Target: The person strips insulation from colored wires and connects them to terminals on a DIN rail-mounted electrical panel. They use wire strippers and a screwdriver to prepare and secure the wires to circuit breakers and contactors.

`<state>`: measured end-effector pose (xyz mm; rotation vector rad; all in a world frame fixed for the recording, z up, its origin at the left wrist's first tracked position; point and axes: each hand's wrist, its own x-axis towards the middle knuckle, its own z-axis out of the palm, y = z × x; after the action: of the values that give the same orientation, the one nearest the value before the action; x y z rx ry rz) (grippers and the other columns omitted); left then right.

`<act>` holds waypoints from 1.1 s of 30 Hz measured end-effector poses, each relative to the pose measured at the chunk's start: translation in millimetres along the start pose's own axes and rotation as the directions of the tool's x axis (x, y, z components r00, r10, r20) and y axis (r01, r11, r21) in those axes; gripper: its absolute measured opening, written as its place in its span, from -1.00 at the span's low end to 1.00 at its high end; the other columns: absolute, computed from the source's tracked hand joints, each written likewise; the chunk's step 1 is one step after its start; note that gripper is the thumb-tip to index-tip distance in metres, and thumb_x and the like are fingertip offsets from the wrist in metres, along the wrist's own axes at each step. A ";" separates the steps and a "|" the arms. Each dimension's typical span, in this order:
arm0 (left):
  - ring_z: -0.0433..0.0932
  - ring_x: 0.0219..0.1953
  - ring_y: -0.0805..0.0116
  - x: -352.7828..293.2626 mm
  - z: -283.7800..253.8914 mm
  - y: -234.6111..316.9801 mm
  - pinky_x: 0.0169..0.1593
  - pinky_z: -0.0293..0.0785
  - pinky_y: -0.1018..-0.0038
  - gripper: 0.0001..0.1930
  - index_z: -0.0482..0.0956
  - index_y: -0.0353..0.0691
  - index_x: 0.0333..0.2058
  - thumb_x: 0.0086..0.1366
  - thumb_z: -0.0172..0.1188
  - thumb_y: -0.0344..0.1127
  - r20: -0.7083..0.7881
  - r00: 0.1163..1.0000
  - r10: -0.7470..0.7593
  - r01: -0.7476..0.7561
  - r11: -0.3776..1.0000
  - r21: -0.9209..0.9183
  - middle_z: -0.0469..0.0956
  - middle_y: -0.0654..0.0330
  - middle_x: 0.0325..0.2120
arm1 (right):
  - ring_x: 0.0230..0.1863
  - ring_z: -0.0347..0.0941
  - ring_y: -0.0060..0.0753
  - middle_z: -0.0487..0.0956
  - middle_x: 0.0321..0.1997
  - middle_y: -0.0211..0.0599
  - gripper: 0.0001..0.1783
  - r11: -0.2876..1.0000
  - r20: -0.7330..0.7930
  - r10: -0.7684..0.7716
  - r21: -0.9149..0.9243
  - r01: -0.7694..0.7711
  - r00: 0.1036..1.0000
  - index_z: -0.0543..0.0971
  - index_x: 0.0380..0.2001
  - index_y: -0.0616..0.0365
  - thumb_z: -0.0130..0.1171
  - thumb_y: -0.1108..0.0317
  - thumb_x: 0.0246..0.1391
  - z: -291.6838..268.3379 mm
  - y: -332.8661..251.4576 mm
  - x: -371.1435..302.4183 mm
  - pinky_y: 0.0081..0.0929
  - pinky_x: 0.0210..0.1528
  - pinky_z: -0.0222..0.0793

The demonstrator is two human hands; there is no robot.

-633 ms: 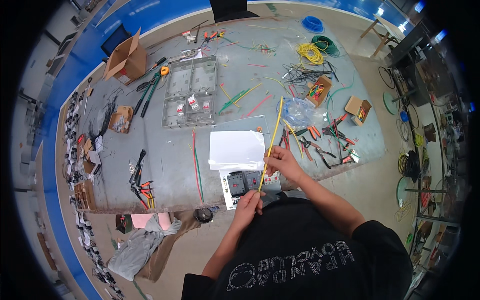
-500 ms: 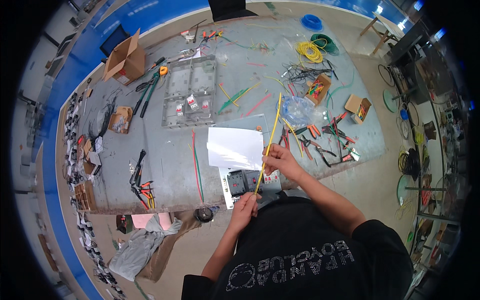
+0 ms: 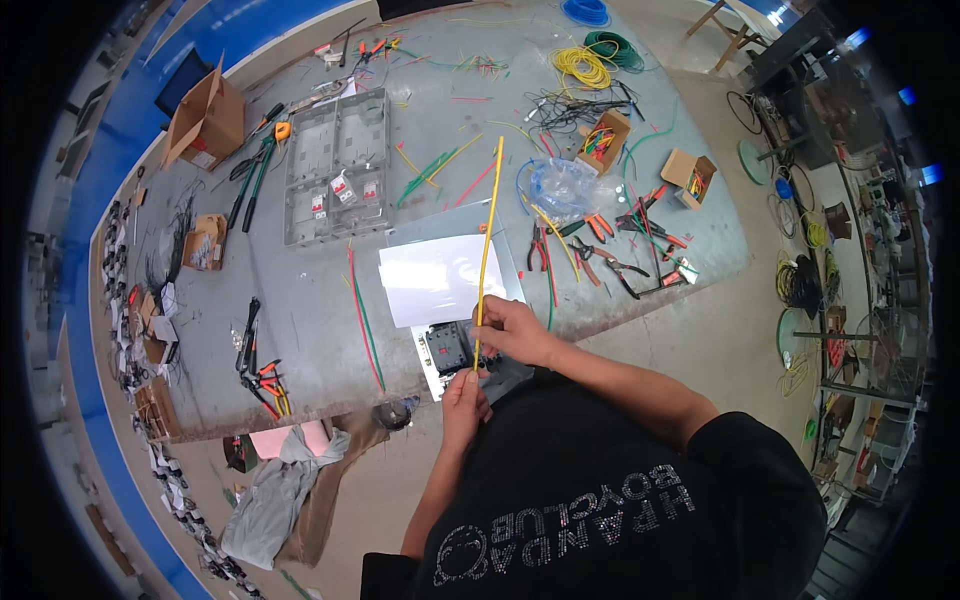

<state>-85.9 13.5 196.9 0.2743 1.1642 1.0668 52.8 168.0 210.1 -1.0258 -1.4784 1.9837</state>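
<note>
- Holding a long yellow wire [image 3: 487, 245] stretched straight, both hands worked at the near edge of the grey metal worktable [image 3: 300, 330].
- Pinching the wire partway along, the right hand [image 3: 515, 330] had its fingers closed around it just beyond the wire's lower end.
- Gripping that lower end, the left hand [image 3: 465, 395] sat closed just nearer the body than the right hand.
- Running away from the hands, the wire crossed over a white sheet [image 3: 435, 280]; its far tip lay past that sheet, near loose green and red wire offcuts [image 3: 440, 170].
- Sitting just left of the wire's lower end was a small black electrical component [image 3: 448, 345] on a pale plate; the wire did not appear joined to it yet, so any fitting looked to be left to do.
- Lying left of the wire were a red and a green lead [image 3: 362, 315]; farther left lay pliers with red-and-yellow handles [image 3: 262, 380].
- Resting beyond the white sheet was a clear plastic enclosure tray [image 3: 335, 165].
- Scattered right of the wire were more pliers and cutters [image 3: 600, 250] and a clear plastic bag [image 3: 560, 185].
- Coiled at the far end beyond the wire's tip were yellow wire coils [image 3: 580, 65] and green ones [image 3: 615, 45].
- Standing far to the left of the wire was an open cardboard box [image 3: 205, 120].
</note>
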 end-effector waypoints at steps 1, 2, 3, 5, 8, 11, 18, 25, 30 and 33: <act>0.22 -0.66 0.58 -0.6 -1.2 0.3 -0.50 0.26 0.54 -0.75 0.48 -0.18 -0.12 0.57 -0.07 -0.15 0.018 1.000 -0.003 0.004 0.999 -0.037 0.22 0.39 -0.64 | -0.50 0.54 -0.60 0.55 -0.45 -0.39 -0.88 0.999 -0.015 0.021 0.037 -0.021 1.000 0.44 -0.24 0.21 0.19 0.46 0.26 1.5 -1.7 -0.9 -0.59 -0.46 0.50; 0.27 -0.63 0.56 1.4 0.3 -0.3 -0.46 0.31 0.52 -0.75 0.48 -0.19 -0.12 0.57 -0.07 -0.16 0.046 0.999 -0.006 0.009 0.997 -0.074 0.25 0.38 -0.62 | -0.50 0.54 -0.60 0.55 -0.45 -0.39 -0.88 0.996 -0.002 0.016 0.088 -0.016 1.000 0.44 -0.23 0.20 0.19 0.46 0.26 -0.6 -1.5 -0.2 -0.59 -0.46 0.49; 0.37 -0.57 0.50 1.9 -4.7 -0.1 -0.38 0.41 0.50 -0.73 0.49 -0.26 -0.10 0.57 -0.06 -0.17 0.051 0.998 0.040 -0.040 0.999 -0.004 0.34 0.32 -0.59 | -0.50 0.54 -0.60 0.56 -0.44 -0.39 -0.87 0.990 0.009 0.011 0.139 -0.012 1.000 0.44 -0.22 0.20 0.19 0.46 0.26 -1.4 -1.0 2.6 -0.60 -0.46 0.49; 0.48 -0.51 0.44 -2.0 -18.8 0.3 -0.30 0.49 0.48 -0.71 0.50 -0.33 -0.08 0.56 -0.05 -0.19 0.043 0.996 0.077 -0.082 0.990 0.113 0.43 0.26 -0.55 | -0.49 0.55 -0.59 0.56 -0.43 -0.39 -0.86 0.983 0.031 0.018 0.184 -0.024 0.999 0.43 -0.20 0.19 0.19 0.44 0.26 -4.0 -6.9 8.0 -0.60 -0.46 0.49; 0.46 -0.56 0.44 -4.2 -31.0 -1.9 -0.35 0.47 0.49 -0.70 0.51 -0.32 -0.14 0.57 -0.07 -0.19 0.044 0.996 0.081 -0.088 0.977 0.193 0.41 0.26 -0.60 | -0.50 0.55 -0.58 0.56 -0.44 -0.39 -0.85 0.974 0.049 0.064 0.214 -0.073 0.997 0.44 -0.21 0.20 0.20 0.44 0.25 -2.1 -7.6 13.4 -0.59 -0.46 0.49; 0.40 -0.61 0.47 -5.5 -25.5 -1.3 -0.42 0.42 0.51 -0.66 0.50 -0.30 -0.27 0.58 -0.08 -0.16 0.034 0.994 0.102 -0.107 0.958 0.265 0.37 0.28 -0.65 | -0.51 0.54 -0.59 0.54 -0.46 -0.39 -0.85 0.989 0.037 0.011 0.148 -0.017 0.999 0.44 -0.24 0.20 0.21 0.43 0.24 2.9 -10.8 9.9 -0.59 -0.47 0.49; 0.34 -0.64 0.55 -1.3 -33.1 -17.0 -0.53 0.29 0.55 -0.59 0.42 -0.22 -0.47 0.57 -0.05 -0.11 -0.037 0.978 0.207 -0.172 0.890 0.421 0.35 0.33 -0.67 | -0.51 0.54 -0.60 0.55 -0.44 -0.40 -0.87 0.977 0.025 0.049 0.207 -0.054 0.998 0.44 -0.24 0.20 0.20 0.45 0.26 -2.0 -5.9 15.1 -0.60 -0.46 0.49; 0.22 -0.65 0.66 2.1 -30.7 -17.3 -0.56 0.16 0.60 -0.57 0.38 -0.14 -0.54 0.55 0.01 -0.10 -0.093 0.972 0.216 -0.164 0.908 0.386 0.29 0.43 -0.69 | -0.50 0.54 -0.61 0.55 -0.46 -0.39 -0.88 0.971 0.029 0.067 0.226 -0.072 0.997 0.44 -0.24 0.21 0.19 0.46 0.26 -2.9 -1.5 17.7 -0.62 -0.47 0.49; 0.19 -0.69 0.65 8.3 -34.7 -26.1 -0.59 0.11 0.58 -0.55 0.35 -0.10 -0.58 0.54 0.02 -0.11 -0.160 0.969 0.189 -0.137 0.946 0.293 0.26 0.42 -0.73 | -0.54 0.52 -0.60 0.52 -0.50 -0.39 -0.86 0.999 -0.009 -0.006 0.048 0.006 1.000 0.42 -0.26 0.22 0.19 0.47 0.23 4.6 -5.3 24.3 -0.58 -0.52 0.47; 0.25 -0.68 0.58 10.8 -37.9 -25.1 -0.58 0.19 0.54 -0.56 0.35 -0.13 -0.57 0.54 0.02 -0.12 -0.165 0.977 0.135 -0.091 0.965 0.246 0.29 0.36 -0.72 | -0.54 0.52 -0.59 0.52 -0.51 -0.38 -0.85 0.999 -0.001 -0.024 0.030 0.024 1.000 0.41 -0.28 0.23 0.20 0.46 0.21 9.5 -3.7 32.1 -0.55 -0.54 0.46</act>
<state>-104.4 -3.2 157.4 0.4429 1.4575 1.0691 25.3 186.9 205.7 -0.9910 -1.4492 1.9828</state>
